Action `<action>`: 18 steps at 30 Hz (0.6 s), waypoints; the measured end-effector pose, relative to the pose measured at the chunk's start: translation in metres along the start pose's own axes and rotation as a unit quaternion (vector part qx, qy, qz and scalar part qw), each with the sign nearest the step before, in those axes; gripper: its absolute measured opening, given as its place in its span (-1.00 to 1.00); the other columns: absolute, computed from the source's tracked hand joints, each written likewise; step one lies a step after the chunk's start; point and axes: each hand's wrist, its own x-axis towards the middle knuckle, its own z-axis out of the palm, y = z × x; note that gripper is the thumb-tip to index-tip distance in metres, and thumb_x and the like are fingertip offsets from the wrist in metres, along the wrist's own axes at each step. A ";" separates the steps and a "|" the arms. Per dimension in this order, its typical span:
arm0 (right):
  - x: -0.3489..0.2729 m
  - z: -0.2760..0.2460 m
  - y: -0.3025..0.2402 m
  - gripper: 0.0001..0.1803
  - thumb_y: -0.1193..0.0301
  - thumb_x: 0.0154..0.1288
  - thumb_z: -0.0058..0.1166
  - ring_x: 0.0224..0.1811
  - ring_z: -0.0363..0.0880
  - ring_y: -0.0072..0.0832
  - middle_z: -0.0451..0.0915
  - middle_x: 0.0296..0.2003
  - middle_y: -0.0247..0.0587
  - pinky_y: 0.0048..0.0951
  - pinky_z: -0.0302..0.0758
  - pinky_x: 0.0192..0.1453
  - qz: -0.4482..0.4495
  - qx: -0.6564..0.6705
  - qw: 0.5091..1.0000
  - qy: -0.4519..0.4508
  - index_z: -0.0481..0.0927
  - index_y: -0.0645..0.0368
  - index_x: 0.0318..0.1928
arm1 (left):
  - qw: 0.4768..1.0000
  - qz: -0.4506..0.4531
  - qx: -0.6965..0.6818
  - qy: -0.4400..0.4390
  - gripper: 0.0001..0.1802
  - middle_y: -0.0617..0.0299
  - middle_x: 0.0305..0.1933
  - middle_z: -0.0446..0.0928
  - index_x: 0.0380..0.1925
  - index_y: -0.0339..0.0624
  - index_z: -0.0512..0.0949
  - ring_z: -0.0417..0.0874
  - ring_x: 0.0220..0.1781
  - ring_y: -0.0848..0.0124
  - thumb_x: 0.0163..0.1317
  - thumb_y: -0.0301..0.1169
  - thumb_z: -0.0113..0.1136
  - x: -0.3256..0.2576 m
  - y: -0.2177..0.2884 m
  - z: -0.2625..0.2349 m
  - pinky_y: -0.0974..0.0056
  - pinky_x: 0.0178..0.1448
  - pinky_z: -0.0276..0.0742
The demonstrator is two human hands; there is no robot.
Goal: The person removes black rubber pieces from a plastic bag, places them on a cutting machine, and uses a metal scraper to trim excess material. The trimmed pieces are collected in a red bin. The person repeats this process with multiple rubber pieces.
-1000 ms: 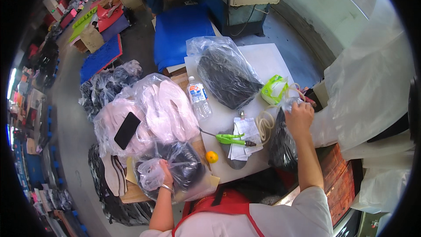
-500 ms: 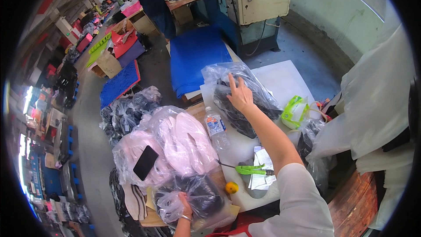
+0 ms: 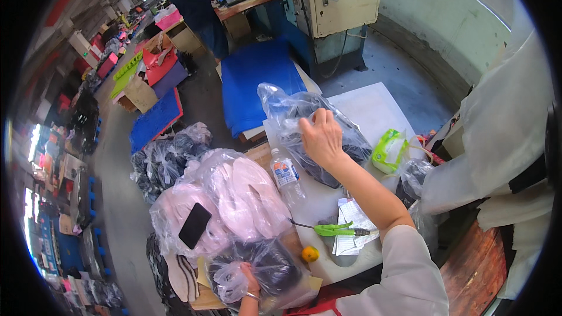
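Note:
My right hand (image 3: 323, 140) is on a clear plastic bag (image 3: 281, 102) of dark flat pieces, its fingers bent and pinching the film near the bag's upper part. The bag lies on a white board. At the lower edge, my left hand (image 3: 252, 278) grips the gathered neck of another clear bag (image 3: 269, 263) with black contents. Beyond it lie bagged pale pink insole-shaped pieces (image 3: 249, 190), with a black phone (image 3: 195, 226) on top. A clear plastic bottle (image 3: 287, 177) lies between these and the dark bag.
On the white board (image 3: 374, 102) are a green-and-white packet (image 3: 389, 151), papers (image 3: 355, 222), a green-handled tool (image 3: 335, 230) and a small orange fruit (image 3: 309, 253). Blue sheets (image 3: 254, 79) are stacked beyond. A person (image 3: 190, 0) stands by a machine cabinet (image 3: 342, 0).
My right hand's fingers, spread over the dark bag before, have curled in and closed on its plastic. My left hand keeps its hold on the other bag. The view has shifted slightly.

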 end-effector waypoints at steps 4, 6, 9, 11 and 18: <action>0.031 0.015 0.001 -0.80 0.45 -0.07 0.15 -0.33 0.48 -0.30 0.43 -0.42 -0.16 -0.38 0.43 -0.42 0.044 -0.127 0.990 -0.037 0.58 0.15 -0.33 | 1.000 0.009 0.005 -0.009 -0.51 0.36 -0.37 0.30 -0.37 -0.10 0.38 0.30 -0.30 0.52 0.52 0.01 -0.35 -0.002 0.013 -0.002 0.36 -0.13 0.28; 0.048 0.022 -0.001 -0.70 0.45 -0.07 0.17 -0.20 0.50 -0.25 0.47 -0.32 -0.11 -0.31 0.48 -0.25 0.061 -0.067 0.996 0.017 0.60 0.15 -0.22 | 1.000 0.012 -0.008 -0.006 -0.51 0.35 -0.37 0.31 -0.37 -0.13 0.39 0.31 -0.29 0.51 0.52 0.00 -0.33 -0.002 0.019 -0.002 0.36 -0.13 0.29; 0.072 0.038 0.004 -0.39 0.34 -0.11 0.30 0.08 0.42 -0.08 0.42 -0.01 0.06 -0.16 0.40 0.11 -0.018 -0.032 0.995 0.094 0.52 0.09 0.08 | 0.999 -0.003 -0.040 -0.001 -0.52 0.34 -0.39 0.32 -0.38 -0.13 0.39 0.32 -0.31 0.51 0.52 -0.01 -0.30 -0.003 0.023 -0.002 0.37 -0.13 0.30; 0.073 0.052 0.010 -0.09 0.24 -0.15 0.40 0.27 0.27 0.04 0.25 0.22 0.15 -0.05 0.24 0.33 -0.051 0.001 0.996 0.071 0.32 0.06 0.29 | 0.999 -0.024 -0.031 0.000 -0.53 0.34 -0.39 0.32 -0.38 -0.13 0.39 0.32 -0.32 0.51 0.52 -0.01 -0.28 -0.001 0.022 -0.001 0.37 -0.12 0.30; 0.024 0.116 -0.013 -0.29 0.21 0.17 0.15 0.01 0.58 0.00 0.55 0.07 0.11 -0.14 0.54 0.06 0.041 0.262 0.871 -0.415 0.30 0.03 0.35 | 1.000 0.007 -0.004 0.022 -0.49 0.35 -0.38 0.32 -0.36 -0.14 0.40 0.30 -0.31 0.49 0.51 0.03 -0.33 0.001 0.021 -0.001 0.36 -0.12 0.31</action>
